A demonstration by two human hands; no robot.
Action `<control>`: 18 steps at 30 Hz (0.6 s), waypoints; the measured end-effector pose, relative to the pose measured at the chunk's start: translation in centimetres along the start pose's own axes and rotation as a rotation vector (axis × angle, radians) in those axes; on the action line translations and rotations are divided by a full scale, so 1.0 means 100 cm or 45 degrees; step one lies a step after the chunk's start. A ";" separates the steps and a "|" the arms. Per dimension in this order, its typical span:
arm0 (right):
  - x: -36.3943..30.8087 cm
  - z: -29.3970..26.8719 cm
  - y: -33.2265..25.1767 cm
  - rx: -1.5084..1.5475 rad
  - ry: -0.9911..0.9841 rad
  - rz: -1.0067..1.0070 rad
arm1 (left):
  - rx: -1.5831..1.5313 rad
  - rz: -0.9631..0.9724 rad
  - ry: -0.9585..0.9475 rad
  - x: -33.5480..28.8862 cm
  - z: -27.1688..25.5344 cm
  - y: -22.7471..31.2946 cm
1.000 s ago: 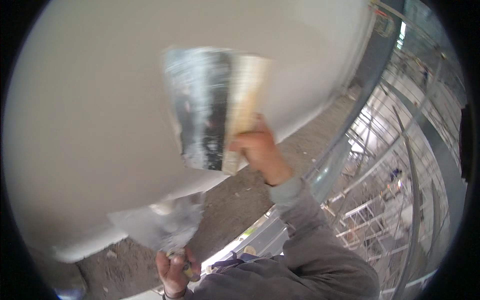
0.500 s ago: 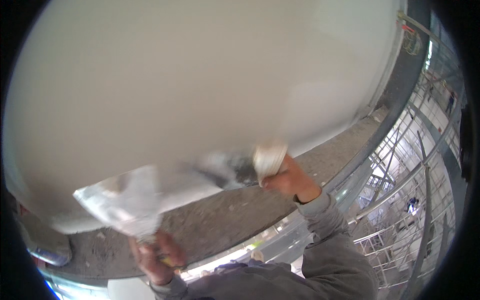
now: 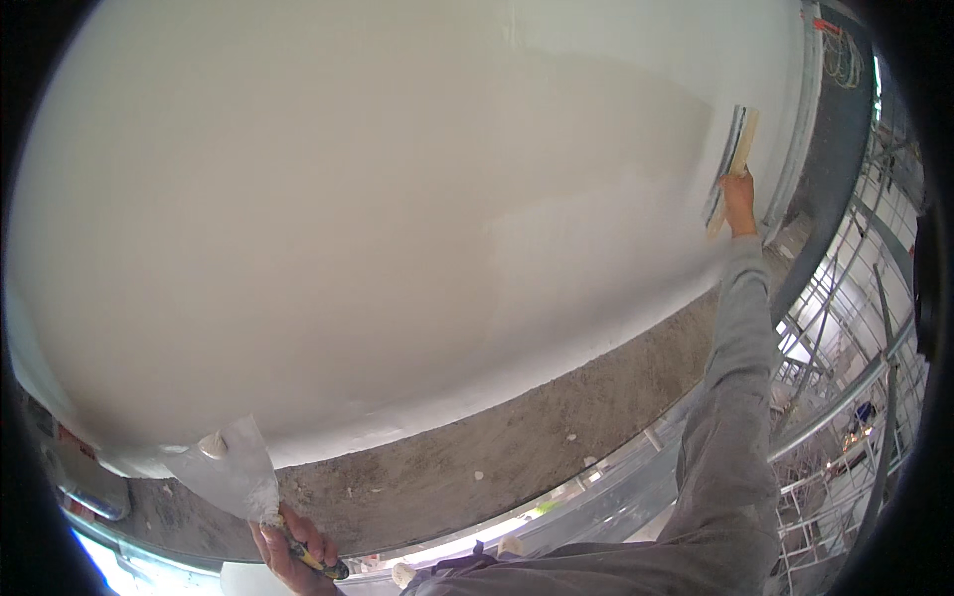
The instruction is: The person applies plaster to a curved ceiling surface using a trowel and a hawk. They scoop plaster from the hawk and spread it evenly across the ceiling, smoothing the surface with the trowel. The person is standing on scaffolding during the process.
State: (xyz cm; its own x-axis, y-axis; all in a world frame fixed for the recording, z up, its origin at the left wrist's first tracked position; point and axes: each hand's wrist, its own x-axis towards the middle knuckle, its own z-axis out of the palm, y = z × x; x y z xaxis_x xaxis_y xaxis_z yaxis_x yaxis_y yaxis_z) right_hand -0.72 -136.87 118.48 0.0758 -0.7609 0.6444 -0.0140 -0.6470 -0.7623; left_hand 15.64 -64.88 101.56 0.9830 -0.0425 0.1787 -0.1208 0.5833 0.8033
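Observation:
My left hand (image 3: 295, 548) grips the dark and yellow handle of a wide putty knife (image 3: 238, 472) at the lower left. A small lump of pale putty (image 3: 213, 444) sits on its blade. Out at the far right, with that arm stretched long, my right hand (image 3: 738, 204) is closed around a plastering trowel (image 3: 740, 144). This trowel has a pale wood-coloured back and a long metal blade, set nearly upright against the white wall (image 3: 348, 219). Darker, damp-looking coating covers part of the wall; a lighter patch lies left of the trowel.
Below the wall runs a rough grey concrete ledge (image 3: 447, 467) with a few white crumbs. Metal railing and scaffold bars (image 3: 845, 368) stand beyond it on the right, above a lower level. A coiled cable (image 3: 843, 58) hangs at the upper right.
My right hand has swung the trowel from beside the putty knife up to the wall's far right. The left hand has sunk slightly with the putty knife.

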 end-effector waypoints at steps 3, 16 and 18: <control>0.039 0.017 0.021 0.193 0.065 0.022 | -0.127 -0.255 -0.100 -0.006 0.005 0.013; -0.056 0.141 -0.127 0.019 0.064 -0.104 | 0.077 -0.339 -0.240 0.021 -0.041 0.034; -0.094 0.173 -0.173 -0.009 -0.007 -0.190 | 0.092 -0.313 -0.298 0.030 -0.052 0.039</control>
State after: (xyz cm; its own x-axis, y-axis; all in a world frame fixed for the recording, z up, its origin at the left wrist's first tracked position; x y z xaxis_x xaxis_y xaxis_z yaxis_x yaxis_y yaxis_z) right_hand 16.11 -117.74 124.56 0.0832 -0.6559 0.7503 -0.0096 -0.7534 -0.6575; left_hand 18.87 -58.46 102.28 0.9266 -0.3642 0.0936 0.0980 0.4742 0.8749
